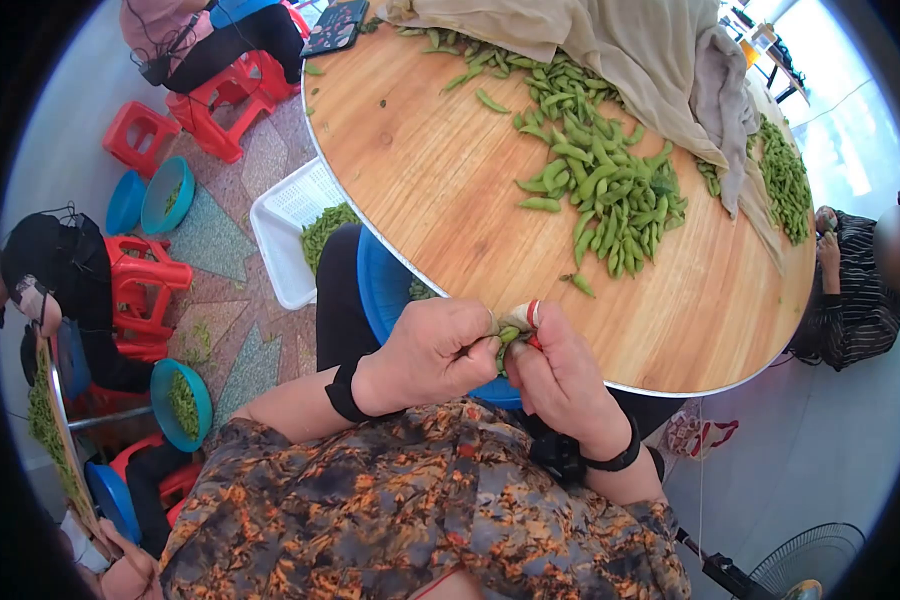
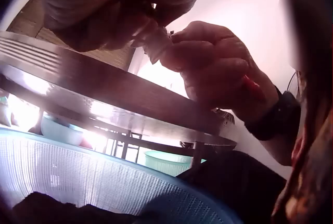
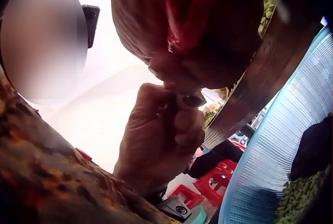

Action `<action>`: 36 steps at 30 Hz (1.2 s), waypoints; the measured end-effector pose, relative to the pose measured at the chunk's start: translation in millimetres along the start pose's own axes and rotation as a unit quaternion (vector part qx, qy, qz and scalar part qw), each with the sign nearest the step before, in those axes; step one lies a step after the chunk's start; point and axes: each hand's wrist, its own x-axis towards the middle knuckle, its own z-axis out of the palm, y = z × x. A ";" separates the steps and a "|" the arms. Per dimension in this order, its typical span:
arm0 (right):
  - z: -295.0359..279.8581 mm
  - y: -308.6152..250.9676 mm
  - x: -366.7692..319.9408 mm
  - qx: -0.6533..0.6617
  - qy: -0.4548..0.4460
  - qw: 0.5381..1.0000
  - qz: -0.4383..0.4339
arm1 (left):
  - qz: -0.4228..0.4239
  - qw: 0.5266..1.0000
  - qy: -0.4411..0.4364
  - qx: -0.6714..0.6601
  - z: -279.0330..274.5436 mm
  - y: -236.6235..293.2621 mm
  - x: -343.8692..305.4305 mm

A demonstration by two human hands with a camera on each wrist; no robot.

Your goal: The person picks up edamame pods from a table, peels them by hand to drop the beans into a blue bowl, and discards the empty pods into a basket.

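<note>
In the head view both hands meet at the near edge of the round wooden table (image 1: 440,210). The left hand (image 1: 425,350) pinches a green pod (image 1: 508,334) from one side, and the right hand (image 1: 565,385), with red and pale wraps on its fingers, grips it from the other. A heap of green pods (image 1: 610,190) lies on the table beyond them. Below the hands is a blue basket (image 1: 378,285); the right wrist view shows green beans (image 3: 301,198) inside that basket (image 3: 265,167). The pod is mostly hidden by fingers in both wrist views.
A beige cloth (image 1: 630,60) covers pods at the table's far side. A white crate (image 1: 282,235) stands on the floor to the left, near red stools (image 1: 145,290) and teal basins (image 1: 182,405). People sit at left and right. A fan (image 1: 810,565) stands at lower right.
</note>
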 end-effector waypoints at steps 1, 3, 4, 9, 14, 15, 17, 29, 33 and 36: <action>2.4 2.1 -0.1 0.001 -0.001 1.000 0.001 | -0.027 0.999 -0.009 -0.041 1.3 -2.1 -3.6; 8.0 8.6 0.3 -0.029 0.025 0.996 -0.079 | -0.057 0.995 -0.017 -0.081 0.6 -2.2 -7.8; 9.0 8.9 0.6 -0.028 0.023 0.996 -0.079 | -0.101 0.985 -0.033 -0.137 -0.6 -1.2 -9.1; 13.3 9.4 2.3 -0.113 0.055 0.978 -0.165 | -0.241 0.892 -0.042 -0.381 0.2 3.1 -13.3; 11.7 1.2 2.0 -0.128 0.015 0.979 -0.155 | -0.431 0.629 -0.193 -0.618 -20.4 -9.5 -8.7; 10.2 -1.5 1.6 -0.082 -0.009 0.991 -0.106 | -0.430 0.629 -0.193 -0.618 -23.1 -5.3 -6.2; 4.4 -8.6 0.7 0.001 -0.028 0.999 -0.040 | -0.432 0.727 -0.192 -0.497 -27.6 6.0 -1.8; 16.2 -14.5 8.2 -0.189 0.097 0.962 -0.171 | -0.130 0.969 -0.156 -0.140 -31.4 -3.0 -5.6; 11.8 -14.1 8.4 -0.224 0.047 0.954 -0.195 | -0.147 0.948 -0.191 -0.208 -34.5 3.2 2.0; 12.3 -6.5 6.5 -0.177 0.045 0.972 -0.147 | -0.230 0.916 -0.219 -0.245 -32.8 -4.9 -0.9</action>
